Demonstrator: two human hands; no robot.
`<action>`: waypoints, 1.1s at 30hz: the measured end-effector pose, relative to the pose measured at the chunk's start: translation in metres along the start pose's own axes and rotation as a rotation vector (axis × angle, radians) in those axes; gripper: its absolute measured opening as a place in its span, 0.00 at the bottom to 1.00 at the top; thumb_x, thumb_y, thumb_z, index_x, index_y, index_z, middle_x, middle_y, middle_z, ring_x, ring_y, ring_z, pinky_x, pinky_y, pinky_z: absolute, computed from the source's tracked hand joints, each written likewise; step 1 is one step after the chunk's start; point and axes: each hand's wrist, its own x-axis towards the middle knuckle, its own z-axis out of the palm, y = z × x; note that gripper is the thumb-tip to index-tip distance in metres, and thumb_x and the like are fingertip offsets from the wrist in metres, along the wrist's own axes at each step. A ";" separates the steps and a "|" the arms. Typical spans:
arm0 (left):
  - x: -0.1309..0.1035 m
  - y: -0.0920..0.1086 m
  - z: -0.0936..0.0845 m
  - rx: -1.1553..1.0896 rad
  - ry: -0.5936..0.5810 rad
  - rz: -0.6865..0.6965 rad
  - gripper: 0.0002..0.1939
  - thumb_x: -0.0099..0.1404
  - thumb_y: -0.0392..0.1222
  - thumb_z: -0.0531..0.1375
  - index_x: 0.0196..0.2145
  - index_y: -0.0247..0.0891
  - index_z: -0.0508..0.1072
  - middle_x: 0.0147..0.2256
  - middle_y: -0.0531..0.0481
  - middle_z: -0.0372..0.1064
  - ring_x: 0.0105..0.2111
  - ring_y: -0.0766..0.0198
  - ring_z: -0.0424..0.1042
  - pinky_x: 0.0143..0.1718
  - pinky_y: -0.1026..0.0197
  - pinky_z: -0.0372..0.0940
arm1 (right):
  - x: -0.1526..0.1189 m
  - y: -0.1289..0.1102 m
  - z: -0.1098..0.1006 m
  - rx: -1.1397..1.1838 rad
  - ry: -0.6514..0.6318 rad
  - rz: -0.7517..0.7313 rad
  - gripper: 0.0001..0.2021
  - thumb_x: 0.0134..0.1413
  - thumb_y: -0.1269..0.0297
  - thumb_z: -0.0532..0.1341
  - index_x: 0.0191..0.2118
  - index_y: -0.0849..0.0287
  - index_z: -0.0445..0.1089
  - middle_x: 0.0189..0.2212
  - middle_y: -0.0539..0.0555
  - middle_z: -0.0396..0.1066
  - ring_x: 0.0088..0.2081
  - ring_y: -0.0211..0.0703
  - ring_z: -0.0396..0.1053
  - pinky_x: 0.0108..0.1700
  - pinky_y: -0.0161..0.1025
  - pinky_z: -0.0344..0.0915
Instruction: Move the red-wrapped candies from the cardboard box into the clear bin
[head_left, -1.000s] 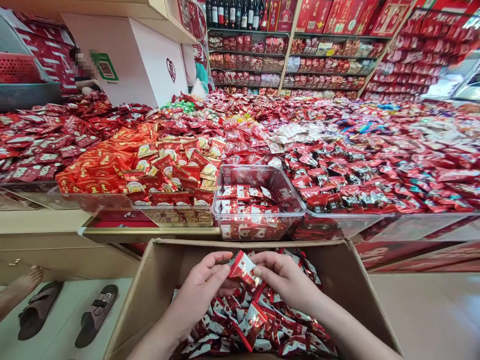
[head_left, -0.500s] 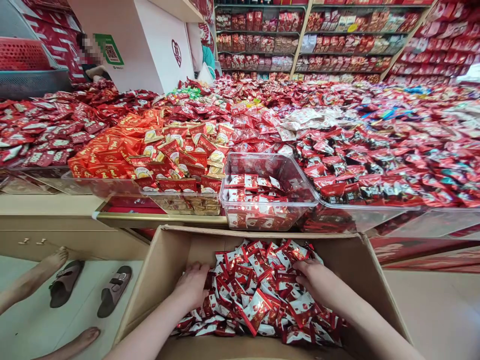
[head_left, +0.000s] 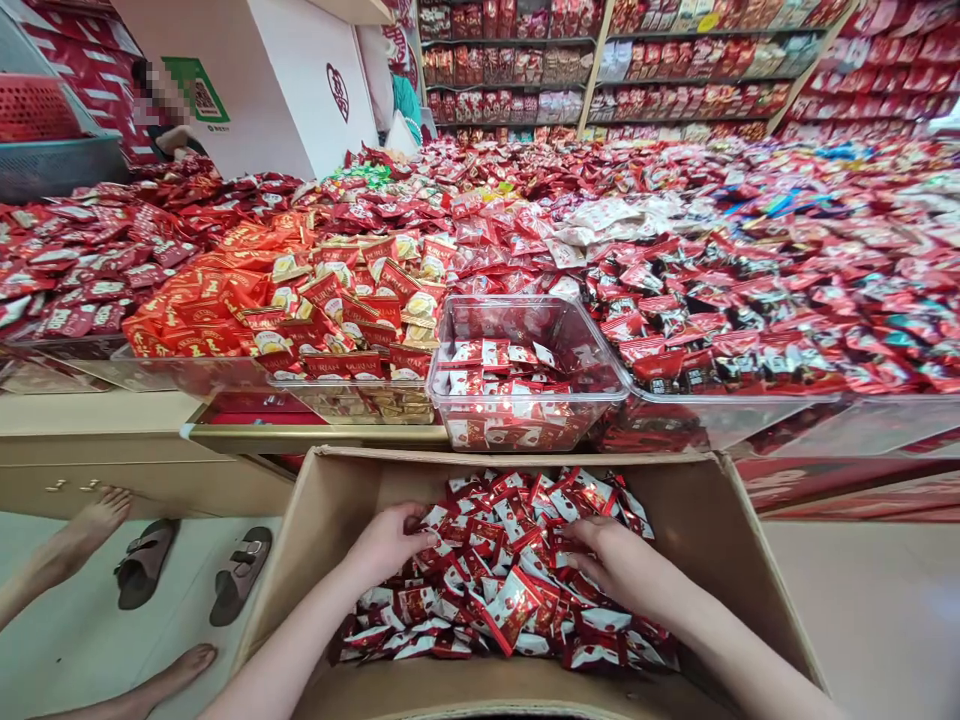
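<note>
A cardboard box below me holds a heap of small red and white candy packets. My left hand rests at the left side of the heap, thumb and fingers apart, tips against the packets. On the right side, my right hand reaches over the heap with its fingers stretched out and thumb apart, touching packets. Neither hand has lifted a packet clear. Just behind the box stands a clear plastic bin, partly filled with similar red and white packets.
Gold and red durian packets fill a bin at left; dark red packets fill one at right. Stocked shelves line the back. At lower left are a sandal, another person's bare foot and a cabinet.
Both hands have shifted inward over the heap, bringing them closer together. The view has moved slightly, and the other person's feet have changed position a little.
</note>
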 end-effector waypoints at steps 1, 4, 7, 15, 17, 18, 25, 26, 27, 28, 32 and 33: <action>-0.003 0.007 -0.001 -0.069 -0.026 0.018 0.15 0.52 0.46 0.55 0.36 0.34 0.66 0.36 0.46 0.70 0.35 0.60 0.68 0.36 0.63 0.61 | 0.000 -0.003 0.000 0.040 0.008 -0.013 0.11 0.49 0.65 0.52 0.38 0.59 0.67 0.34 0.57 0.68 0.38 0.43 0.64 0.39 0.36 0.57; -0.014 0.029 0.002 -0.460 -0.128 -0.027 0.17 0.53 0.46 0.56 0.38 0.33 0.64 0.37 0.45 0.70 0.35 0.62 0.69 0.36 0.63 0.62 | 0.000 -0.018 0.003 0.276 -0.029 -0.057 0.10 0.49 0.63 0.53 0.36 0.58 0.66 0.32 0.53 0.69 0.34 0.41 0.65 0.36 0.35 0.59; -0.022 0.049 0.008 -0.890 -0.201 -0.137 0.17 0.51 0.43 0.59 0.37 0.33 0.64 0.34 0.46 0.69 0.31 0.64 0.69 0.35 0.60 0.63 | 0.006 -0.036 0.012 0.675 -0.068 -0.079 0.11 0.48 0.61 0.55 0.37 0.59 0.64 0.31 0.52 0.68 0.34 0.38 0.65 0.36 0.35 0.61; -0.020 0.068 0.026 -1.009 -0.257 -0.199 0.15 0.49 0.41 0.61 0.34 0.34 0.65 0.29 0.50 0.68 0.26 0.68 0.68 0.29 0.62 0.65 | 0.021 -0.049 0.030 1.137 -0.063 0.066 0.13 0.42 0.57 0.60 0.28 0.64 0.63 0.20 0.47 0.63 0.22 0.32 0.62 0.26 0.32 0.61; -0.018 0.066 0.029 -1.005 -0.269 -0.205 0.14 0.50 0.42 0.61 0.34 0.34 0.65 0.29 0.50 0.68 0.27 0.67 0.68 0.29 0.62 0.65 | 0.022 -0.046 0.032 1.155 -0.062 0.082 0.12 0.42 0.58 0.59 0.27 0.63 0.62 0.19 0.47 0.62 0.21 0.32 0.62 0.26 0.32 0.61; -0.018 0.065 0.030 -1.003 -0.278 -0.207 0.14 0.50 0.42 0.61 0.34 0.34 0.65 0.29 0.50 0.68 0.27 0.67 0.68 0.30 0.61 0.65 | 0.022 -0.046 0.033 1.164 -0.064 0.087 0.12 0.43 0.58 0.59 0.26 0.63 0.62 0.19 0.46 0.61 0.21 0.32 0.62 0.25 0.32 0.61; -0.018 0.064 0.036 -0.991 -0.200 -0.157 0.21 0.49 0.43 0.61 0.40 0.40 0.59 0.32 0.53 0.65 0.24 0.71 0.65 0.23 0.67 0.62 | 0.026 -0.047 0.040 1.216 0.065 0.153 0.10 0.45 0.59 0.56 0.25 0.61 0.59 0.17 0.44 0.55 0.18 0.30 0.56 0.21 0.34 0.63; -0.019 0.064 0.035 -1.022 -0.228 -0.145 0.20 0.49 0.42 0.61 0.39 0.39 0.59 0.30 0.54 0.65 0.22 0.73 0.65 0.23 0.69 0.61 | 0.025 -0.048 0.037 1.212 0.065 0.131 0.10 0.45 0.59 0.57 0.28 0.60 0.60 0.18 0.44 0.56 0.18 0.31 0.57 0.22 0.34 0.63; -0.019 0.064 0.033 -1.061 -0.275 -0.152 0.19 0.51 0.41 0.61 0.39 0.39 0.59 0.28 0.55 0.65 0.21 0.75 0.64 0.22 0.70 0.60 | 0.023 -0.049 0.033 1.193 0.057 0.079 0.11 0.44 0.59 0.58 0.32 0.60 0.60 0.21 0.46 0.59 0.21 0.32 0.59 0.25 0.35 0.63; -0.021 0.064 0.030 -1.102 -0.329 -0.177 0.17 0.52 0.40 0.60 0.39 0.38 0.59 0.27 0.55 0.64 0.20 0.76 0.63 0.22 0.71 0.59 | 0.020 -0.051 0.027 1.144 0.049 -0.005 0.15 0.42 0.60 0.60 0.37 0.59 0.60 0.26 0.49 0.62 0.26 0.35 0.62 0.29 0.36 0.64; -0.027 0.062 0.020 -1.231 -0.511 -0.268 0.17 0.55 0.36 0.57 0.42 0.39 0.56 0.24 0.55 0.64 0.17 0.78 0.62 0.20 0.73 0.56 | 0.009 -0.058 0.005 0.722 0.027 -0.406 0.27 0.34 0.63 0.66 0.45 0.54 0.60 0.44 0.56 0.57 0.44 0.43 0.59 0.45 0.38 0.58; -0.029 0.062 0.018 -1.251 -0.543 -0.277 0.16 0.56 0.35 0.57 0.42 0.38 0.56 0.24 0.55 0.64 0.17 0.79 0.62 0.19 0.73 0.56 | 0.007 -0.060 0.001 0.632 0.026 -0.465 0.24 0.36 0.63 0.65 0.44 0.54 0.62 0.44 0.57 0.57 0.45 0.43 0.58 0.46 0.37 0.57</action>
